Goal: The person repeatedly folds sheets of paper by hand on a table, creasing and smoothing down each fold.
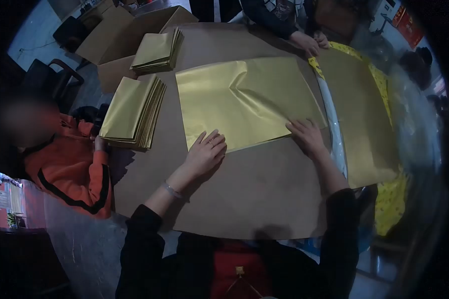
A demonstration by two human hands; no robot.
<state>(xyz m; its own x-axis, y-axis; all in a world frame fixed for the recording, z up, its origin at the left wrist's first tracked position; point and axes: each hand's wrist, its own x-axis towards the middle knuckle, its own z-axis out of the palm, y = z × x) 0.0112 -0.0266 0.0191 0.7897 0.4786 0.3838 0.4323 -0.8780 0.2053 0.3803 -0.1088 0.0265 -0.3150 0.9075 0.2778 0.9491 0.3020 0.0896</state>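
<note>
A large gold paper sheet (264,94) lies in the middle of the brown board, with a raised crease running from its top centre toward the right. My left hand (207,150) rests on the sheet's near left edge, fingers spread and lying flat. Near the lower right corner, my right hand (307,135) has its fingers stretched out over the near edge; its thumb side is partly hidden. Neither hand visibly grips anything. To the left, a stack of folded gold paper (132,112) sits near the board's edge, with a second folded stack (157,51) behind it.
The brown board (249,194) covers the table. At the right lies a pile of large sheets (364,114) in yellow and clear wrapping. A co-worker's hands (309,42) touch its far corner. A person in an orange sleeve (77,174) sits left, near an opened cardboard box (117,40).
</note>
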